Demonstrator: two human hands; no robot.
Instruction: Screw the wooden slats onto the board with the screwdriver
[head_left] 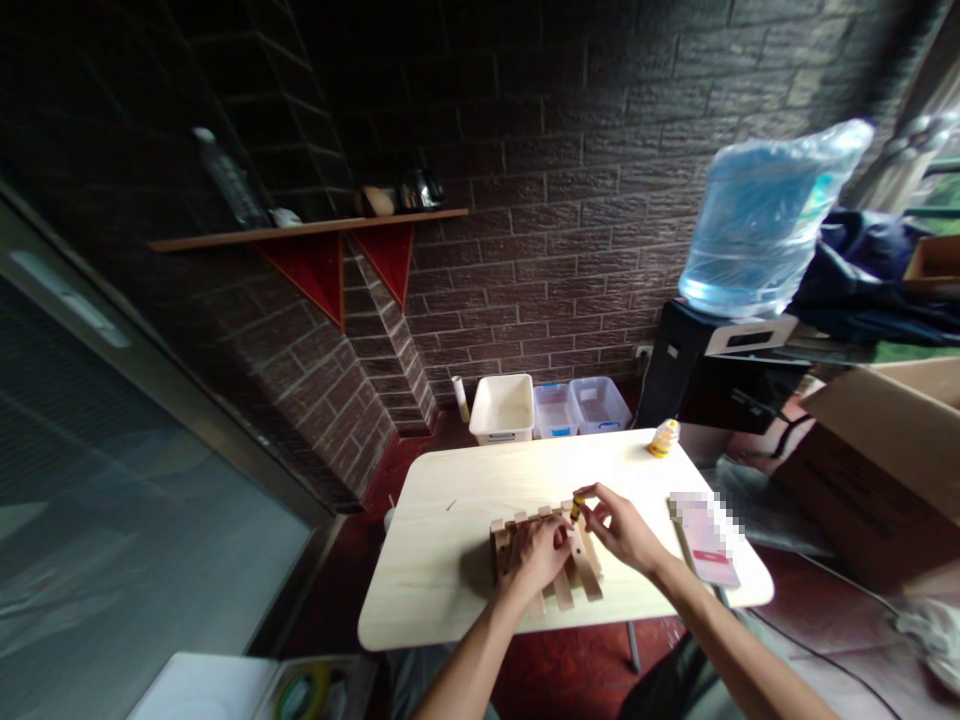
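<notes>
A small wooden assembly of slats (581, 570) lies on the light wooden table (450, 560). My left hand (536, 555) rests on top of it, fingers curled over the slats and pressing it down. My right hand (619, 525) pinches a small yellow and black tool (575, 508), its tip pointing down at the far edge of the wooden piece. Both forearms reach in from the bottom of the view.
A small yellow object (664, 438) stands at the table's far right, and a pink-and-white item (705, 540) lies at the right edge. Plastic bins (502, 408) sit on the floor by the brick wall. A water dispenser (757, 220) and a cardboard box (892, 440) stand at right.
</notes>
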